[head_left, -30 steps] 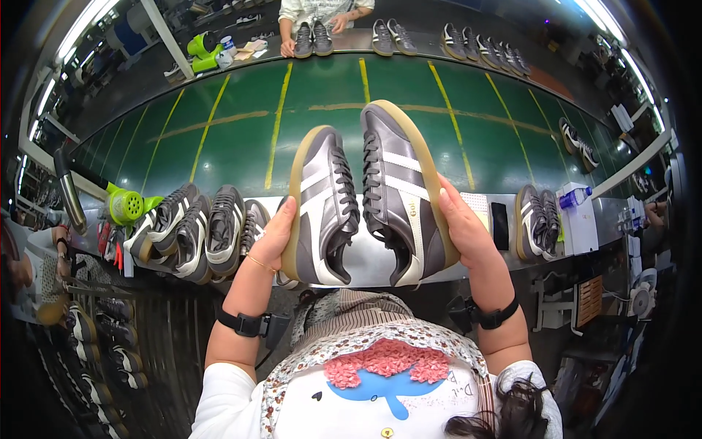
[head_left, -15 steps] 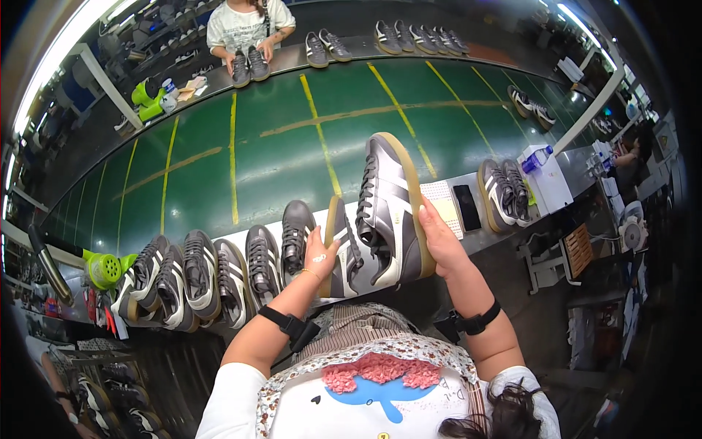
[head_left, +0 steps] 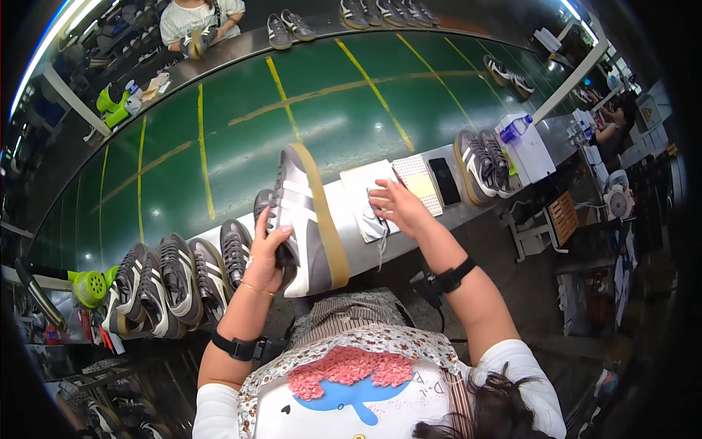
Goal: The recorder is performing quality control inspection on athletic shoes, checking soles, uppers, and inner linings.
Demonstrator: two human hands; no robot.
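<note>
My left hand (head_left: 268,256) grips a grey sneaker (head_left: 300,212) with white stripes and a tan gum sole, thumb on its upper near the laces. The shoe stands tilted, toe pointing away, its sole turned to the right. Behind it shows part of another dark sneaker (head_left: 262,199); whether my hand touches that one I cannot tell. My right hand (head_left: 401,208) hovers empty, fingers spread, over an open notebook (head_left: 358,179). Beside its fingers lies a small white object (head_left: 371,225) with a cord, its kind unclear.
Several similar sneakers (head_left: 179,282) line the bench at left. A printed sheet (head_left: 417,183), a black phone (head_left: 444,181), a sneaker pair (head_left: 482,164) and a white box (head_left: 528,157) with a bottle (head_left: 516,129) sit right. Across the green conveyor (head_left: 241,154) a person (head_left: 199,25) handles shoes.
My right hand has let go of the large sneaker and moved over the notebook. The left hand now holds a sneaker. The view has shifted, and the person opposite has turned their shoes.
</note>
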